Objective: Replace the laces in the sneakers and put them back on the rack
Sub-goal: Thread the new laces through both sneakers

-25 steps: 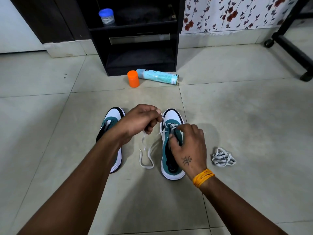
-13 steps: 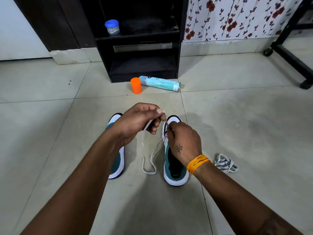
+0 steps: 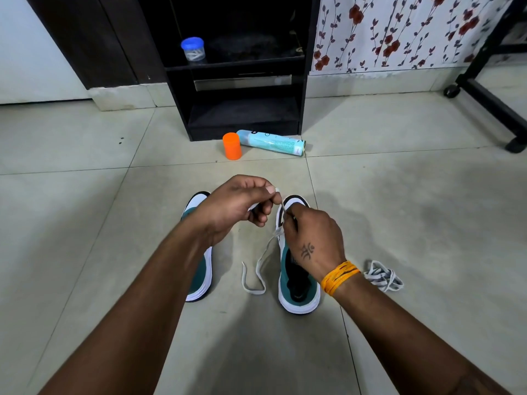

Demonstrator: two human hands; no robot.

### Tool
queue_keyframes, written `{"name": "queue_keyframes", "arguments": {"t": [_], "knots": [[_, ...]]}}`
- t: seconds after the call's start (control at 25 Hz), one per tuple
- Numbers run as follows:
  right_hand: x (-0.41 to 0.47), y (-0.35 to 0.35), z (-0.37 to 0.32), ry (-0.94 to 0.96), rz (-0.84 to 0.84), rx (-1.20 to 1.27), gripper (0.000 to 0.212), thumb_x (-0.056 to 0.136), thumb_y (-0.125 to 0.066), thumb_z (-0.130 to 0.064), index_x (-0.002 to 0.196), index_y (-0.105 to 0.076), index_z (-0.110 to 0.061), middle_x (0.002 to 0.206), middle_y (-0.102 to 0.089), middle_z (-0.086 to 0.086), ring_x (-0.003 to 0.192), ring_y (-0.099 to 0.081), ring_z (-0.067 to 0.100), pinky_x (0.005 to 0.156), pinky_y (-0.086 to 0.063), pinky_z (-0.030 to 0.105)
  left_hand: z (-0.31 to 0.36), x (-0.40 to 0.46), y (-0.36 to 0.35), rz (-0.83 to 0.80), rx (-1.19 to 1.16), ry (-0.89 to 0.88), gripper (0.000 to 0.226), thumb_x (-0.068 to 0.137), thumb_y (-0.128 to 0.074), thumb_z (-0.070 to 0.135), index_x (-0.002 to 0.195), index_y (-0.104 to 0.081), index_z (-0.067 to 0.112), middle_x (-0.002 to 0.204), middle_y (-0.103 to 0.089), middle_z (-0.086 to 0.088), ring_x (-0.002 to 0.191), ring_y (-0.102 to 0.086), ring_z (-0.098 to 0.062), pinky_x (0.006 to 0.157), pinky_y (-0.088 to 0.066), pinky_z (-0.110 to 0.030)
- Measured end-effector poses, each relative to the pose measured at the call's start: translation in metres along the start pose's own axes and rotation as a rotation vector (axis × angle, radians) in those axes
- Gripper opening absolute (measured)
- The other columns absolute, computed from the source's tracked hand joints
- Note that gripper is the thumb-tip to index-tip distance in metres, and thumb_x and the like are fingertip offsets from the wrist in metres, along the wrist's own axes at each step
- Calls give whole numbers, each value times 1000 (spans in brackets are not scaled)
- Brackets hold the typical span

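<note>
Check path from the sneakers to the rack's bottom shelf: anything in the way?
Yes. An orange cap and a spray can lying on its side sit on the floor before the rack, between it and the sneakers.

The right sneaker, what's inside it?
The right sneaker shows a dark, seemingly empty heel opening; the right hand covers its front and eyelets, so the lacing there can't be seen.

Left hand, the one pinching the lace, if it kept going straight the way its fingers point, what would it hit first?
Probably the right hand. The left hand points rightward, its fingertips pinching the white lace close to the right hand's fingers above the right sneaker. Depth between them is hard to judge.
</note>
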State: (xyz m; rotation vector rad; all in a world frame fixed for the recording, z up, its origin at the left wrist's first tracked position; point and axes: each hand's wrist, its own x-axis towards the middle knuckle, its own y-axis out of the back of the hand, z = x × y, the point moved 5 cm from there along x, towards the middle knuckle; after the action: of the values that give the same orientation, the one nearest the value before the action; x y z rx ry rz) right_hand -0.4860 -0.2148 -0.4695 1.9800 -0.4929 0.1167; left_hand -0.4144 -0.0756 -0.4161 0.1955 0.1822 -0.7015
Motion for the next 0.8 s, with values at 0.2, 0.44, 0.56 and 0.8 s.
{"name": "queue_keyframes", "arguments": {"t": [0.2, 0.44, 0.56, 0.8], "knots": [[2, 18, -22, 127, 186, 191, 20, 99, -54, -23, 116, -65, -23, 89, -69, -1, 80, -63, 24, 58, -48, 38, -4, -1, 0, -8, 53, 29, 26, 105, -54, 15, 94, -72, 1, 71, -57, -7, 65, -53, -20, 65, -51, -29], [-3, 2, -5, 38, 115, 143, 18, 95, -46, -27, 86, -60, -22, 73, -57, 1, 66, -53, 26, 52, -36, 37, -4, 1, 7, 84, 211, 48, 22, 102, -59, 11, 92, -76, 1, 67, -66, -10, 58, -59, -19, 60, -53, -28], [-7, -2, -1, 0, 129, 187, 19, 95, -49, -25, 86, -65, -21, 72, -62, 2, 64, -55, 27, 51, -39, 36, -7, 0, 9, 101, 107, 24, 10, 99, -64, 6, 102, -71, -1, 77, -73, -17, 64, -67, -24, 67, -59, -34], [-12, -10, -1, -33, 143, 244, 9, 96, -63, -17, 90, -69, -19, 68, -64, 2, 61, -56, 26, 54, -27, 29, -16, 3, 0, 53, -346, 73, 29, 83, -47, 7, 101, -68, -1, 99, -76, -25, 76, -74, -30, 76, -63, -37]]}}
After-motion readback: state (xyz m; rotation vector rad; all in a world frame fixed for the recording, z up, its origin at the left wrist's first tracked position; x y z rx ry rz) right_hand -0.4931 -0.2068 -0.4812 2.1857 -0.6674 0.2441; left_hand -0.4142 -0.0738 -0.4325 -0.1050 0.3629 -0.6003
